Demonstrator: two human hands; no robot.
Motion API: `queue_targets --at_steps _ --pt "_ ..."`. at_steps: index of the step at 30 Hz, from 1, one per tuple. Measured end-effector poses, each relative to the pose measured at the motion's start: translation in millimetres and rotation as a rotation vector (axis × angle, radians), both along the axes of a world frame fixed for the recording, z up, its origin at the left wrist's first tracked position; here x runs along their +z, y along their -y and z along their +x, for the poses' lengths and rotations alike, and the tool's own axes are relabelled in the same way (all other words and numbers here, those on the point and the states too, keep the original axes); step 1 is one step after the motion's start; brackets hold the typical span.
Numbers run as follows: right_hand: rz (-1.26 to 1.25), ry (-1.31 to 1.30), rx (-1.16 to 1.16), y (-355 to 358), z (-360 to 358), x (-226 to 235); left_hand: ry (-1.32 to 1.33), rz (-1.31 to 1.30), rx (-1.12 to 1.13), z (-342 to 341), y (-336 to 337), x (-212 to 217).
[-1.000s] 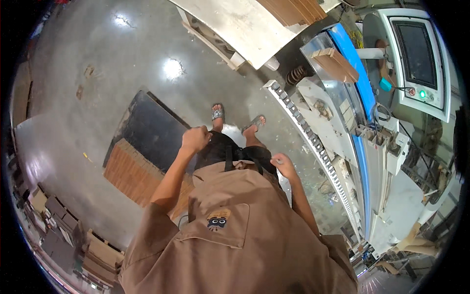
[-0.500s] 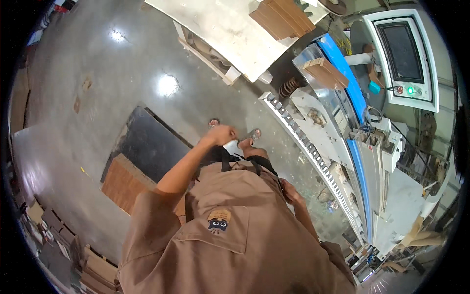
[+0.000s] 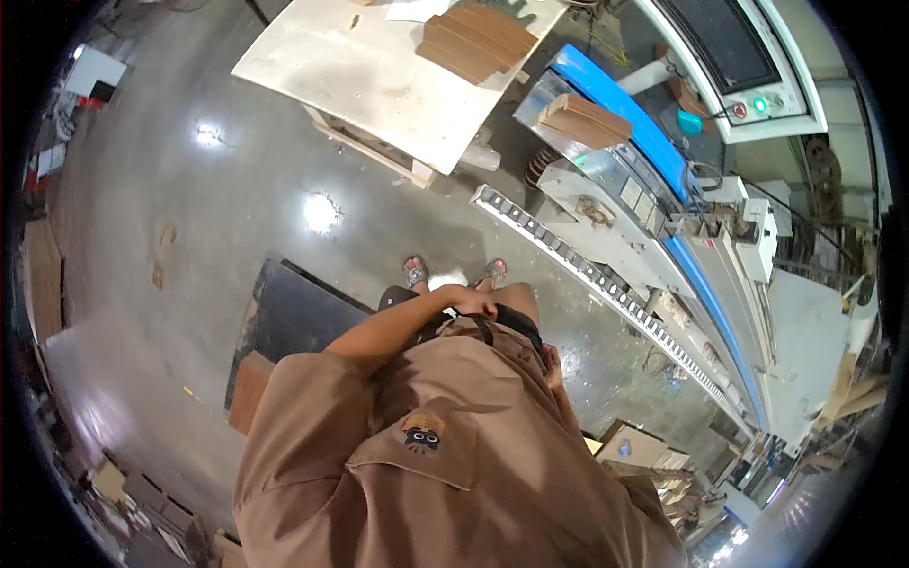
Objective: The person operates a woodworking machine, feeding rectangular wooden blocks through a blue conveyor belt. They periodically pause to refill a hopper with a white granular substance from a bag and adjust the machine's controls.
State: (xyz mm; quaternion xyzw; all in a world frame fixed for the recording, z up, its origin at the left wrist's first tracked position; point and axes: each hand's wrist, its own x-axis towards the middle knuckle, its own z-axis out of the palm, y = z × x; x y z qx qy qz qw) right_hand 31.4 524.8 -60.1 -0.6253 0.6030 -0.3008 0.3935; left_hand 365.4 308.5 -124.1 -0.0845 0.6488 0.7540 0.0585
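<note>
My left hand [image 3: 471, 301] is in front of my waist, by a black strap [image 3: 486, 330] over the brown shirt [image 3: 511, 454]. Its fingers are curled in, and whatever they hold, if anything, is hidden. At my right hip, low beside the shirt's edge, is my right hand [image 3: 552, 366]. Its fingers are mostly hidden by the shirt and my body, so their grip cannot be made out. Below, my two sandalled feet stand on the concrete floor, the left sandal [image 3: 415, 272] and the right sandal [image 3: 492, 271] a little apart.
A long machine with a toothed rail [image 3: 606, 284], blue cover [image 3: 625, 118] and control screen [image 3: 729, 47] runs along the right. Brown boards [image 3: 582, 121] lie on it. A pale table [image 3: 379, 85] ahead bears stacked brown panels [image 3: 473, 43]. A dark slab [image 3: 303, 308] lies left.
My left hand has come down and right, against the front of my waist. My right hand stays at the hip. The view has shifted, and the table and machine sit further left in it.
</note>
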Motion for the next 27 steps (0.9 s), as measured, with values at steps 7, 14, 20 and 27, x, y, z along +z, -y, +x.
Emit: queue_targets --at_steps 7,14,20,27 --pt "0.883 1.23 -0.428 -70.3 -34.1 -38.2 -0.092 -0.221 -0.045 18.9 8.0 36.3" --pt "0.686 0.631 -0.483 -83.3 -41.5 -71.9 0.187 -0.225 0.222 36.6 19.1 17.2" --pt "0.867 0.871 -0.714 -19.0 -62.4 -55.5 0.831 -0.459 -0.196 139.1 18.4 21.1" --pt "0.941 0.644 -0.205 168.8 -54.4 24.3 0.572 -0.288 0.699 105.4 -16.2 93.1"
